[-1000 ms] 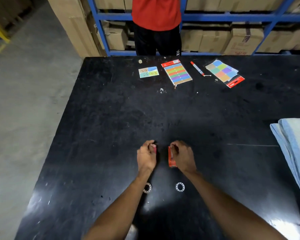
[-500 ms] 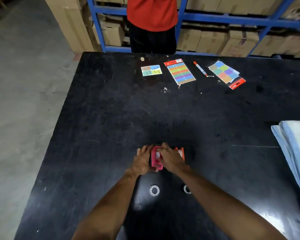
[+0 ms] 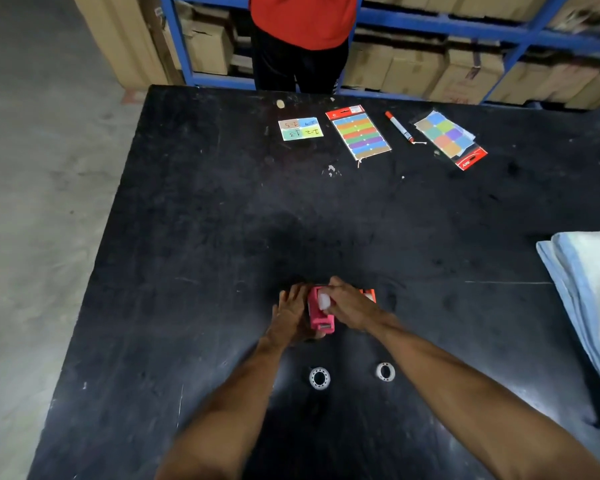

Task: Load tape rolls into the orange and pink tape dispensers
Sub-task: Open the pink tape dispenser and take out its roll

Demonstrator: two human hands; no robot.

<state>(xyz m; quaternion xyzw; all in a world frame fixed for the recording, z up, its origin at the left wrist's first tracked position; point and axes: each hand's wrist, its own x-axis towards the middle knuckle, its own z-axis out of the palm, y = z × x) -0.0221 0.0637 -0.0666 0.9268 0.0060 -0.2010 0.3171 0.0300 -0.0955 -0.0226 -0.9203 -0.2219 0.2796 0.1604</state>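
A pink tape dispenser (image 3: pixel 321 315) lies on the black table (image 3: pixel 194 237) in front of me. My left hand (image 3: pixel 290 315) cups its left side. My right hand (image 3: pixel 352 304) reaches over it from the right, fingers pinching a whitish part (image 3: pixel 324 301) on top of it. The orange tape dispenser (image 3: pixel 369 293) lies just behind my right hand, mostly hidden by it. Two small white tape rolls rest on the table nearer to me, one (image 3: pixel 319 377) under my left forearm's side and one (image 3: pixel 385 371) beside my right forearm.
At the far edge lie a labelled note card (image 3: pixel 300 128), a striped sticker sheet (image 3: pixel 358 132), a red marker (image 3: pixel 399 126) and a pack of coloured notes (image 3: pixel 449 138). A folded blue cloth (image 3: pixel 589 296) covers the right edge. A person in red (image 3: pixel 302 36) stands behind the table.
A second ago each hand held one dispenser, apart from each other. Now both hands are on the pink one and the orange one lies on the table behind my right hand.
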